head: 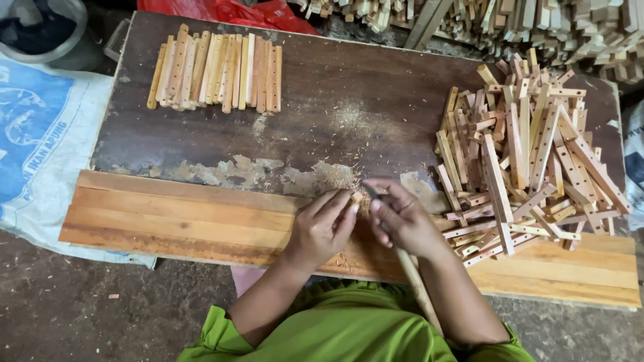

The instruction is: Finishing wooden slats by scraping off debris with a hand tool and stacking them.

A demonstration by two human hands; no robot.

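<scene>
Workbench (201, 221): both hands' grips (fingertips meeting) pinch one small stick (359, 198).

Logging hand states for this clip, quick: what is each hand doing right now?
Left hand: closed, fingers pinching a small wood piece.
Right hand: closed on a long wooden-handled tool.

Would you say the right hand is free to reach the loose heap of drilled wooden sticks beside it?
Probably not at once: the right hand holds a long-handled tool, though the heap of sticks lies close with nothing between.
</scene>
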